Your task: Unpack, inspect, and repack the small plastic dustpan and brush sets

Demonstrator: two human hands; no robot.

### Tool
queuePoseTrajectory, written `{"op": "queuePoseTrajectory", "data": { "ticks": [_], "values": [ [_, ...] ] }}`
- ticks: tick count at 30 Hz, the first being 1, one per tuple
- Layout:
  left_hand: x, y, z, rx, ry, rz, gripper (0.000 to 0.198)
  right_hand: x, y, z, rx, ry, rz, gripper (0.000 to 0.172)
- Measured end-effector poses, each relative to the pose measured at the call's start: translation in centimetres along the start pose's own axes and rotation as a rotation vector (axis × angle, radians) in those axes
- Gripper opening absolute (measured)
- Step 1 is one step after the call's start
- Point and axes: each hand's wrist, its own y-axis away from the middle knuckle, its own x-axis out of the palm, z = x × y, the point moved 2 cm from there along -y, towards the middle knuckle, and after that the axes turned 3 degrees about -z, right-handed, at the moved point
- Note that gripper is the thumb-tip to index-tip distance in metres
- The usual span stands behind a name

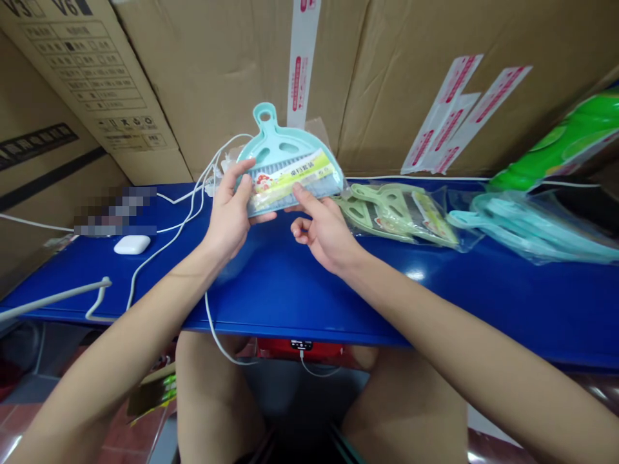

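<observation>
A light blue mini dustpan [302, 138] is held above the blue table, its ringed handle end pointing away from me. A grey-bristled brush lies in it, partly covered by a yellow and white printed label [293, 174]. My left hand [231, 209] grips the left side, thumb at the front and fingers around the edge. With the thumb on the label near the lower edge, my right hand [326, 229] pinches the dustpan; its other fingers are curled. Bagged green dustpans [387, 209] lie just right of my right hand.
Bagged blue dustpans [522, 222] lie farther right on the blue table [300, 277], beside a green package [565, 138]. Taped cardboard boxes [232, 58] stand along the back. A white earbud case [132, 245] and white cables [186, 212] are on the left.
</observation>
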Motion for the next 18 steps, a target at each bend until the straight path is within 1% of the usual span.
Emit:
{"op": "queuePoseTrajectory", "data": {
  "ticks": [2,4,6,9,11,15,18],
  "values": [
    [0.4,0.2,0.1,0.007,-0.022,0.027,0.042,0.1,0.0,-0.2,-0.028,-0.007,-0.031,0.074],
    [0.8,0.6,-0.1,0.026,-0.044,0.060,0.040,0.0,-0.2,-0.2,-0.041,-0.024,-0.095,0.072],
    [1.1,0.9,-0.3,0.045,-0.070,0.109,0.043,-0.3,-0.5,-0.1,-0.050,-0.036,-0.148,0.070],
    [1.3,1.3,-0.5,0.066,-0.142,0.167,0.055,-0.6,-0.8,0.1,-0.064,-0.047,-0.200,0.069],
    [1.3,1.4,-0.4,0.052,-0.166,0.165,0.059,-0.6,-0.8,0.1,-0.064,-0.045,-0.216,0.069],
    [0.9,0.9,-0.1,-0.026,-0.095,0.124,0.049,-0.7,-0.8,0.3,-0.051,-0.035,-0.233,0.067],
    [0.5,0.5,-0.1,-0.020,-0.062,0.097,0.047,-1.3,-1.1,0.9,-0.048,-0.032,-0.253,0.063]
  ]
}}
